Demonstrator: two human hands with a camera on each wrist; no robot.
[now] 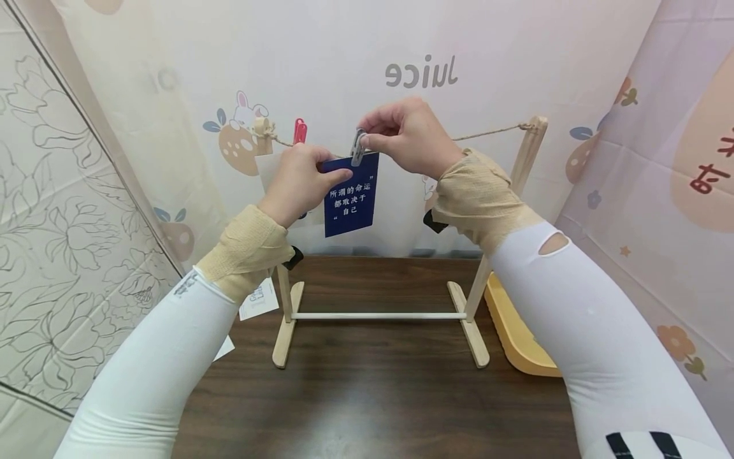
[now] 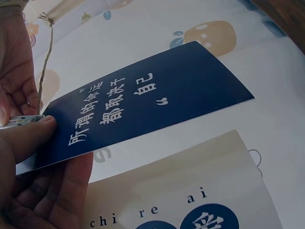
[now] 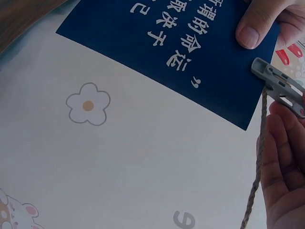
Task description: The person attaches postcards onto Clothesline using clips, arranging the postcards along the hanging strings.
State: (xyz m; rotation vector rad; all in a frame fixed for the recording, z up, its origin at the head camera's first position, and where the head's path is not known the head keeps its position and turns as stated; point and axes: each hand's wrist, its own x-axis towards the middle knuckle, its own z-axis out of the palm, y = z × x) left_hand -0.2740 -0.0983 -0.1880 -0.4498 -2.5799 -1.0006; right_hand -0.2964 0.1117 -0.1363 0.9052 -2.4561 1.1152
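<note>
L. hand [image 1: 299,182], thumb in front, fingers behind, pinches dark-blue rectangular card w/ white lettering [image 1: 351,199] near its top edge, presumably steadying it at brown twisted-twine line [image 3: 260,157]; R. hand [image 1: 410,137] pinches grey plastic clothes-peg [image 1: 358,150], its tip overlapping card's top edge, likely to secure card & line tog.

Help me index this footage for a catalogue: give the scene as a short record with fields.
Left grip: holds the blue card near its top edge
Right grip: pinches the gray clip at that edge
Rope: strung across the wooden stand
Red clip: left of the gray clip, lower end hidden
Table: dark brown
Yellow tray: at right, partly hidden by the right arm
</note>
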